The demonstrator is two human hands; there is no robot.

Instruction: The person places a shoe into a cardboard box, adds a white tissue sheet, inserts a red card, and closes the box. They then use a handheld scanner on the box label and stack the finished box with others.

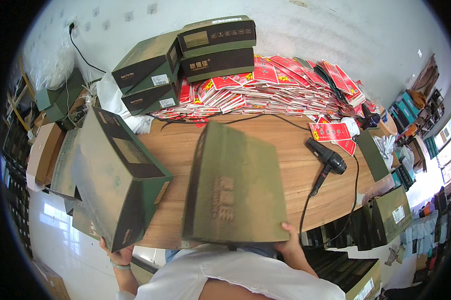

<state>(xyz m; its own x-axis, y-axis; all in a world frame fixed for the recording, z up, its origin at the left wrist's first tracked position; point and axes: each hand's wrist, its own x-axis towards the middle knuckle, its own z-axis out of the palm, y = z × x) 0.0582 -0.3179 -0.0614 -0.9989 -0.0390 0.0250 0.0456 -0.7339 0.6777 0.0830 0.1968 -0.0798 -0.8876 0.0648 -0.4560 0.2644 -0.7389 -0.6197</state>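
A green and black shoebox [128, 175] tilts over the left side of the table, its lower corner gripped by my left hand [117, 255]. In front of my body, a second shoebox [238, 187] stands tipped with its mottled green face up. My right hand [288, 241] clasps its lower right corner, and most of the fingers are hidden beneath the box. The box in the middle looks slightly blurred. Farther right on the wooden table [278, 132] rests a black hair dryer [327, 164], its cord curving down past the table's edge.
Stacked shoeboxes [218, 50] stand against the wall, beside a long heap of red printed packets [265, 87]. An open carton [45, 152] and more boxes crowd the left. At lower right, rows of shoeboxes [345, 272] sit below the table. A black cable crosses behind the boxes.
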